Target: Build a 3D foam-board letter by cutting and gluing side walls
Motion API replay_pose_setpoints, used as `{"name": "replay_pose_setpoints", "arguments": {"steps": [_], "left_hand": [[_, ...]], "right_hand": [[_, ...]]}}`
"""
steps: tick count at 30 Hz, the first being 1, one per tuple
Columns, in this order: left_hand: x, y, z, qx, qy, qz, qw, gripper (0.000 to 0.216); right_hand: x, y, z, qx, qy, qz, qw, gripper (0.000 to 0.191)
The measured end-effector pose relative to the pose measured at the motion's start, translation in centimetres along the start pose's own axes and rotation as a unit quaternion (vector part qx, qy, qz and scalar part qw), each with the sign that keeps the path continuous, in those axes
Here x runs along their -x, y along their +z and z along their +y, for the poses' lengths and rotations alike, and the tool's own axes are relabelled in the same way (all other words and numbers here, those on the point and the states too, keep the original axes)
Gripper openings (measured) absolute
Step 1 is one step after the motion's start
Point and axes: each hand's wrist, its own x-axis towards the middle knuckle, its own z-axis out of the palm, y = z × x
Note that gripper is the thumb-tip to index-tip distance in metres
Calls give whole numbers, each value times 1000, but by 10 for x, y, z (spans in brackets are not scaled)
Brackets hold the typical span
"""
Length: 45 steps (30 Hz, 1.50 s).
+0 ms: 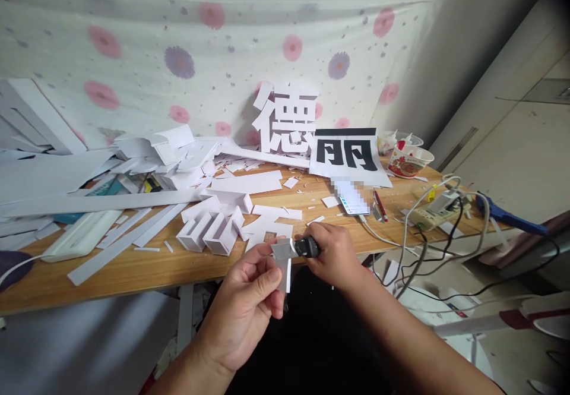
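Observation:
My left hand [249, 300] is closed on a small white foam-board piece [283, 264], held upright in front of the table's near edge. My right hand [332, 255] grips a black utility knife [306, 246], its tip against the top of that piece. Just beyond the hands, white three-dimensional foam letter parts [214, 226] lie on the wooden table [111, 270]. A large white cut-out character [285, 119] leans on the flowered cloth at the back. Beside it stands a sheet printed with a black character [347, 151].
White strips and offcuts [133, 234] cover the table's left half. A phone [354, 196], a red pen [380, 205], a power strip with cables [434, 214], paper bowls [407, 157] and a blue tool [507, 214] sit at the right. A cabinet [521, 133] stands right.

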Motion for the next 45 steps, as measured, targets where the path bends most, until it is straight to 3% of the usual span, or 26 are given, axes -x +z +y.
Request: {"name": "replay_pose_setpoints", "arguments": {"steps": [4,9,11,13,15,18,19,21,24,28,32,35,40,43,45], "left_hand": [[1,0,-1,2,-1,9,1000,35],[2,-1,-3,-5,-9,5,1000,43],[1,0,-3,-25,9,26,999,48],[-1,0,-3,-61,47,60,995,49],[-4,0,-4,-109,90,95,985,49],[-8,-1,-6,-161,144,138,967,48],[-9,-1,-7,-165,155,146,963,49],[-9,-1,-8,-162,168,154,960,50],[-8,-4,-5,-135,147,130,971,43],[-10,-13,1,-48,55,23,997,41],[-12,-21,2,-77,28,-58,995,47],[-11,-24,0,-103,34,-87,990,59],[-10,-25,1,-132,69,-85,985,58],[-10,-24,3,-174,120,-26,977,54],[-10,-22,4,-191,142,23,971,56]], "right_hand": [[2,-1,-1,-29,13,-29,999,20],[-6,7,21,-63,165,-24,984,16],[-9,9,26,-67,197,-18,978,21],[-10,9,23,-152,223,-36,962,25],[-7,8,12,-325,258,-78,906,26],[0,9,-12,-547,286,-129,776,29],[2,10,-18,-576,289,-131,754,30],[3,12,-27,-590,296,-115,743,30],[0,11,-26,-581,296,-87,753,23],[-6,0,-13,-554,253,-135,781,15],[-12,-12,-8,-540,195,-173,800,11],[-16,-17,-11,-494,150,-166,840,6],[-16,-21,-12,-399,90,-144,901,5],[-9,-23,-10,-295,63,-110,947,13],[-3,-25,-9,-217,46,-137,965,17]]}}
